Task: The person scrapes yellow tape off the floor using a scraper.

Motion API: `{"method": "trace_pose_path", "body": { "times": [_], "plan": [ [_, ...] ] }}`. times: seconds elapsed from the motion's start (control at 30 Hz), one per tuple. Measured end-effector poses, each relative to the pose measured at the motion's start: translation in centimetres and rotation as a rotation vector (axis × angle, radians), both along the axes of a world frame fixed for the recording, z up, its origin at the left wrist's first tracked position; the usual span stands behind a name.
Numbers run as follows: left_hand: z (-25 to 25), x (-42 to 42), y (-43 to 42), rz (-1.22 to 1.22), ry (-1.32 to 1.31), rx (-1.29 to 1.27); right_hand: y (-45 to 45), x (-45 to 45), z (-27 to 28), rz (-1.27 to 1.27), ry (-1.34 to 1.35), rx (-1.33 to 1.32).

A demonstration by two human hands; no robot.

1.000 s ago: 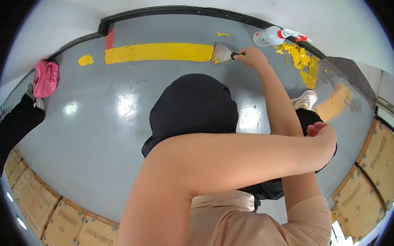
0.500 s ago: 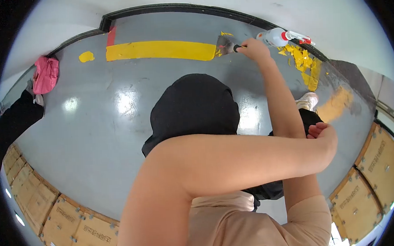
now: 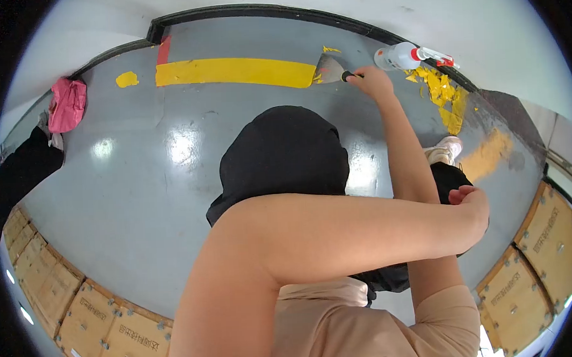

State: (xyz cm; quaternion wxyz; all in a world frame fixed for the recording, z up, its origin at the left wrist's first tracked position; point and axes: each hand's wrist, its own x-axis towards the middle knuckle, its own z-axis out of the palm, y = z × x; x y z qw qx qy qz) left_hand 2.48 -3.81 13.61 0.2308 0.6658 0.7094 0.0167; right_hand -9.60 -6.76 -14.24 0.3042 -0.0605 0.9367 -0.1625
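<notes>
My right hand (image 3: 376,83) is closed around the dark handle of a putty knife (image 3: 330,69). The wide metal blade lies against the grey floor at the right end of a long yellow strip of floor tape (image 3: 237,73). Small yellow scraps show around the blade's edge. My left arm crosses in front of my body, and my left hand (image 3: 472,210) rests by my right knee with its fingers curled in; nothing shows in them. Part of that hand is turned away from view.
A spray bottle (image 3: 397,57) lies by the black baseboard (image 3: 272,13), near peeled yellow pieces (image 3: 445,92). Further left are a yellow patch (image 3: 126,79), a red strip (image 3: 163,50) and another person's leg (image 3: 30,158) beside a pink cloth-like item (image 3: 67,104). Wooden crates (image 3: 136,338) line the rear.
My right hand and the putty knife's handle have dropped slightly toward me, and the blade's angle has changed, showing more of its face. My left hand is almost still.
</notes>
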Motion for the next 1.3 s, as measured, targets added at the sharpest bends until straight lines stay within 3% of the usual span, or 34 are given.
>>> {"method": "trace_pose_path", "body": {
  "times": [0.13, 0.2, 0.3, 0.43, 0.57, 0.73, 0.83, 1.03, 1.17, 1.3],
  "plan": [
    [-0.5, 0.6, 1.2, 0.001, -0.011, -0.047, 4.1, 2.4, -2.3, 0.046, 0.108, -0.248],
    [-0.6, 0.6, 1.5, 0.003, -0.015, -0.065, 6.7, 3.8, -2.5, -0.068, 0.077, -0.244],
    [-0.5, 0.8, 1.9, -0.007, -0.014, -0.080, 11.0, 4.1, -2.0, -0.272, -0.205, -0.217],
    [-0.3, 1.0, 2.1, -0.018, -0.005, -0.078, 12.9, 4.2, -2.0, -0.381, -0.359, -0.223],
    [-0.4, 1.0, 1.2, 0.020, -0.061, 0.013, 6.7, 2.9, -2.8, -0.205, -0.435, -0.242],
    [-0.4, 0.9, 0.2, -0.020, -0.032, 0.020, -0.4, 3.5, -0.8, -0.002, -0.169, -0.019],
    [-0.8, 1.6, 1.6, -0.020, -0.016, -0.002, 1.5, 4.7, -3.4, 0.018, -0.005, -0.138],
    [-0.5, 1.7, 2.9, -0.002, -0.016, -0.099, 2.7, 10.1, -4.5, -0.326, -0.514, -0.188],
    [0.4, 0.7, 2.2, -0.016, -0.021, -0.107, 0.0, 11.6, -5.2, -0.308, -0.309, -0.310],
    [0.2, 0.5, 2.5, -0.050, -0.044, -0.113, -1.6, 13.8, -5.1, -0.526, -0.363, -0.426]
  ]
}}
